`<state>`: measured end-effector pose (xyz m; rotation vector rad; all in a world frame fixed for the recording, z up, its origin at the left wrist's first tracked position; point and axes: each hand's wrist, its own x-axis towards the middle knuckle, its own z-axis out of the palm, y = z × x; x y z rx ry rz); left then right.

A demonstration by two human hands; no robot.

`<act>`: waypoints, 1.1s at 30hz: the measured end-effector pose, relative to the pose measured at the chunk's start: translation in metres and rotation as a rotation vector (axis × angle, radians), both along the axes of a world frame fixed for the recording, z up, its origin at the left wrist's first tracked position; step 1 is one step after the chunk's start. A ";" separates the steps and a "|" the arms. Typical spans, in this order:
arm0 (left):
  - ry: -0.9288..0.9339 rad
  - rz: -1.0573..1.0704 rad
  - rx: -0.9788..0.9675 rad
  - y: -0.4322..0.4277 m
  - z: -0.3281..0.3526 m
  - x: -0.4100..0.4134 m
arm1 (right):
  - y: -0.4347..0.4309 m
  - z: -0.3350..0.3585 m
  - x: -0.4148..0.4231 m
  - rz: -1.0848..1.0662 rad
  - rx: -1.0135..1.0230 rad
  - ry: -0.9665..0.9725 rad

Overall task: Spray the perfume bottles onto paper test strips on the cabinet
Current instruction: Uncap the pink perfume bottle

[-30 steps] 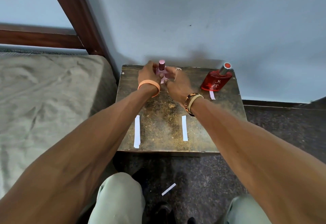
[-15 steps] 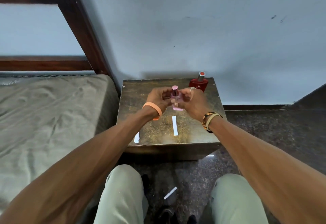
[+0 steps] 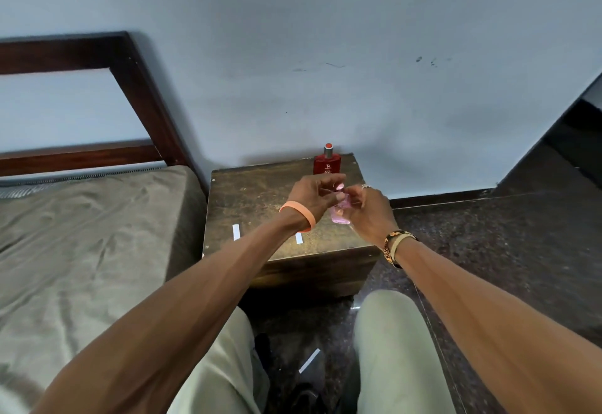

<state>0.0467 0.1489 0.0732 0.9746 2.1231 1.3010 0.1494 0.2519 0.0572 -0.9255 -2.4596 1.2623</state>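
Observation:
A small pink perfume bottle (image 3: 340, 215) is held in the air above the brown cabinet (image 3: 260, 198). My right hand (image 3: 368, 213) grips its body from the right. My left hand (image 3: 314, 198) closes on its top, hiding the cap. A red perfume bottle (image 3: 327, 162) stands upright at the cabinet's back right corner. Two white paper strips lie near the front edge: one on the left (image 3: 236, 231), the other (image 3: 298, 238) partly hidden under my left wrist.
A bed with a grey-green sheet (image 3: 91, 237) and dark wooden headboard (image 3: 143, 94) lies directly left of the cabinet. A blue-grey wall stands behind. One more paper strip (image 3: 309, 360) lies on the dark floor between my knees.
The pink bottle has been lifted off the cabinet's back and brought nearer, both hands still on it. My view has pulled back and up, so the cabinet looks smaller.

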 end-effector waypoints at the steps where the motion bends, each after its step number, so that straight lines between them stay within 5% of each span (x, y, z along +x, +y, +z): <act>1: 0.031 0.007 -0.012 0.000 -0.001 0.003 | 0.000 0.000 0.003 0.007 0.001 -0.011; 33: 0.083 0.052 -0.198 0.047 -0.090 -0.003 | 0.025 -0.095 -0.026 -0.164 -0.110 -0.171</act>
